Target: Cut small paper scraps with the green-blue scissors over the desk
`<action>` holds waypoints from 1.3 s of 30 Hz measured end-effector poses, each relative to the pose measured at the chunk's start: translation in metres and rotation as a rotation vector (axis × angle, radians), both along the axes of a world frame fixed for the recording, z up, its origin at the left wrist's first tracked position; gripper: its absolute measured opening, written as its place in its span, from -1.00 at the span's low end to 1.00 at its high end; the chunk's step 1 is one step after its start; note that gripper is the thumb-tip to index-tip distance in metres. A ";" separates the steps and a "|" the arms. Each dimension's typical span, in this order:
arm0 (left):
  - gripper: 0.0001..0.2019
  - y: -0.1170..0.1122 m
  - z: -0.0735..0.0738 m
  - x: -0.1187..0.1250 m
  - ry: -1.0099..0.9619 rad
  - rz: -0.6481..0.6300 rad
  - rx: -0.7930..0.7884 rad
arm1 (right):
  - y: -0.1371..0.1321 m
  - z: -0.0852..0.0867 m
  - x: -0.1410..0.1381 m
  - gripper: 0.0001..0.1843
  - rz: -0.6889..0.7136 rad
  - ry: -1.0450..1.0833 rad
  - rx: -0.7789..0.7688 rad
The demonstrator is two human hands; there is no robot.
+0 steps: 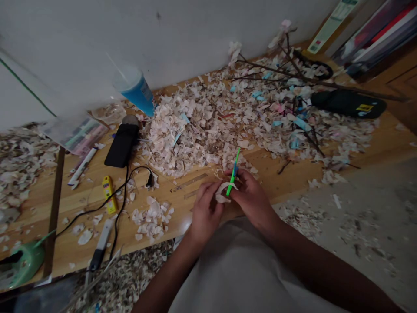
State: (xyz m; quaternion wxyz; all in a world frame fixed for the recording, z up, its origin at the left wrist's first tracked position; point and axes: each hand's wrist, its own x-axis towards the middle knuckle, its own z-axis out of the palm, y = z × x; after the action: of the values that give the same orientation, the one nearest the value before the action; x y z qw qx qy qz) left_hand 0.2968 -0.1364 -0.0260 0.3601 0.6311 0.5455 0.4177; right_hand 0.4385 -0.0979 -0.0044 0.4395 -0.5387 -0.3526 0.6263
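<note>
My right hand is closed around a slim, bright-green tool with a blue patch midway, its tip slanting up toward the heap of pale scraps. My left hand pinches a curled whitish scrap against it, just below that heap.

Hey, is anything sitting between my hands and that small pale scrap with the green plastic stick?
Nothing visible does. The left hand pinches the small pale scrap, and the right hand holds the thin green plastic stick against it. The big heap of pale shavings lies beyond the hands on the wooden board.
</note>
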 end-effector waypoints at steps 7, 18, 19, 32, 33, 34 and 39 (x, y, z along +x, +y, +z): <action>-0.81 0.007 0.007 0.003 -0.117 0.119 -0.096 | -0.002 -0.004 0.000 -0.55 0.054 -0.040 0.022; -0.75 0.015 0.000 0.002 -0.537 0.186 -0.557 | -0.007 -0.009 0.007 -0.73 0.153 -0.277 0.152; -0.76 0.015 0.001 0.002 -0.523 0.164 -0.566 | -0.007 -0.010 0.008 -0.73 0.139 -0.308 0.181; -0.67 0.017 0.008 0.008 -0.654 0.180 -0.655 | -0.001 -0.008 0.012 -0.73 0.130 -0.486 0.281; -0.66 0.017 0.009 0.009 -0.676 0.195 -0.672 | -0.001 -0.009 0.012 -0.73 0.128 -0.461 0.261; -0.65 0.016 0.009 0.009 -0.690 0.202 -0.694 | -0.001 -0.010 0.013 -0.72 0.128 -0.424 0.239; -0.68 0.016 0.016 0.005 -0.777 0.194 -0.770 | -0.002 -0.005 0.015 -0.66 0.110 -0.246 0.161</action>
State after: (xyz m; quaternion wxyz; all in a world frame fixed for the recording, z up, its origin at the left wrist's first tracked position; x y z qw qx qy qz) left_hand 0.3021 -0.1202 -0.0097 0.6994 0.2003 0.5414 0.4214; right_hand 0.4532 -0.0995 -0.0097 0.3999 -0.5544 -0.4818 0.5484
